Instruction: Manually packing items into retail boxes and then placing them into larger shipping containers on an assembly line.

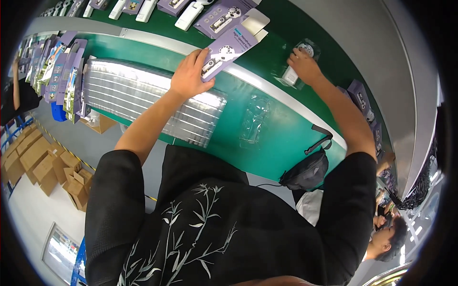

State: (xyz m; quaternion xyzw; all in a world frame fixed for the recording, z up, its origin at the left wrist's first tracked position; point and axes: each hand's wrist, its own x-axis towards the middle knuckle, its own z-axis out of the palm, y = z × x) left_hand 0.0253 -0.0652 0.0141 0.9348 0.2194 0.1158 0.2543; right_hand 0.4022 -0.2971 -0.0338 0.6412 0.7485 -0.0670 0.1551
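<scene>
My left hand [192, 75] grips a purple carton [234, 46] by its lower end. The carton tilts up to the right, its white end flaps standing open, with a fan pictured on its front. Over the dark green belt [267, 62], my right hand [304, 66] has its fingers closed around a white handheld fan [290, 76] in a clear plastic tray [301, 85]. The fan's round head shows above my fingers; its middle is hidden beneath them. Just beyond the carton in my left hand lies another purple carton [220, 23].
Nested clear trays [129, 88] lie on the green table, with a single clear tray [255, 121] nearer its middle. Purple cartons [61, 74] stand at left. White fans [190, 15] line the far belt. A black waist bag [307, 170] sits at right; another person [385, 240] is beyond.
</scene>
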